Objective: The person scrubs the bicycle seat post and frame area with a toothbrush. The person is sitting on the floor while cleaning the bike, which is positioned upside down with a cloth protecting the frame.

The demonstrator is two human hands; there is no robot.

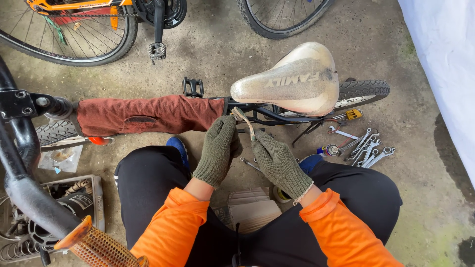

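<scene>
Both gloved hands meet just below the nose of the worn bicycle saddle. The left hand has its fingers curled together against the frame there, and the right hand pinches a dirty strip, perhaps a rag or strap, that runs up under the saddle. A heap of spanners lies right of the saddle, a red cloth left.

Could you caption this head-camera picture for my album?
Two gloved hands, left hand and right hand, grip a strap below a bicycle saddle.
</scene>
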